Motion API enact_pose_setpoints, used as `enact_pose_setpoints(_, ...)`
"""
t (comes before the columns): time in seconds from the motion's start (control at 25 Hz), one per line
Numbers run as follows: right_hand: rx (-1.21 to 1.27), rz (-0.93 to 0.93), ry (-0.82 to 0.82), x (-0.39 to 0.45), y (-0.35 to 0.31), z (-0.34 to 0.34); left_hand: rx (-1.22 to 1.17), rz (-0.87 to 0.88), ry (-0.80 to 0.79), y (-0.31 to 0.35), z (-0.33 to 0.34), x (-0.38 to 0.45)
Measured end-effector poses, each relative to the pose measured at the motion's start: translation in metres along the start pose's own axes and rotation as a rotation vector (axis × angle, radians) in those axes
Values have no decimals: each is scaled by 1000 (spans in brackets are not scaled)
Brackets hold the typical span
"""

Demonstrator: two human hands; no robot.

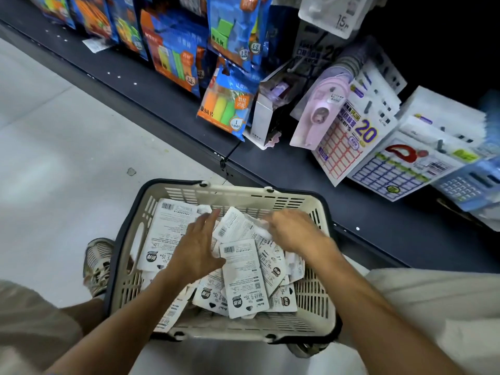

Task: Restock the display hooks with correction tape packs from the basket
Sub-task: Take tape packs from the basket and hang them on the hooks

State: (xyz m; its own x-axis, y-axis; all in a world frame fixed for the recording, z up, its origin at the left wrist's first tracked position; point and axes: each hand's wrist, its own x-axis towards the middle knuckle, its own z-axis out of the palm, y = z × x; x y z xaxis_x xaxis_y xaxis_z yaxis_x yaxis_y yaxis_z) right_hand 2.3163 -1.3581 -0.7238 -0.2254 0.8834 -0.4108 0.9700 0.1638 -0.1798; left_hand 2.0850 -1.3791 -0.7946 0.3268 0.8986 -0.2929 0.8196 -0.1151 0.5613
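A cream plastic basket [308, 299] with a dark rim stands on the floor between my legs, holding several white correction tape packs [244, 280], most lying back side up. My left hand [198, 244] rests flat on the pile with fingers stretched out, its thumb against the edge of the top pack. My right hand [293, 228] reaches into the far side of the basket, fingers curled over a white pack [261, 228]; motion blur hides the grip. On the display above hang a lilac correction tape pack [318, 112] and a white 15 m pack [332, 14].
The dark shelf base [167, 96] runs diagonally behind the basket. Blue and orange stationery packs [173, 52] hang at upper left, label sticker sheets [351, 133] and calculators [470, 185] at right. An opened box [266, 115] stands on the shelf. My shoe [98, 263] is left of the basket.
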Motion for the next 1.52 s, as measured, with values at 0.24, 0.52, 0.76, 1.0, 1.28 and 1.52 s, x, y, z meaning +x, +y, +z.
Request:
enact_pose_setpoints(0.24,835,-173,-265,-3,-6,-49,-613,69,-309,26,-25,5)
enact_pose_setpoints(0.52,119,154,107,-10,17,66,-705,-324,-141,-10,-29,-12)
enact_pose_setpoints(0.76,-184,-381,-247,-38,1,144,-649,-557,-23,-35,-34,-6)
enact_pose_setpoints(1.0,931,-24,-70,-12,-8,91,-631,-580,10,-42,-31,-7)
enact_pose_setpoints(1.28,1420,258,-205,-3,-23,71,-774,-273,-487,-25,-37,-16)
enact_pose_setpoints(1.52,1329,348,-246,-12,-48,96,-965,-315,-588,-24,-30,-19)
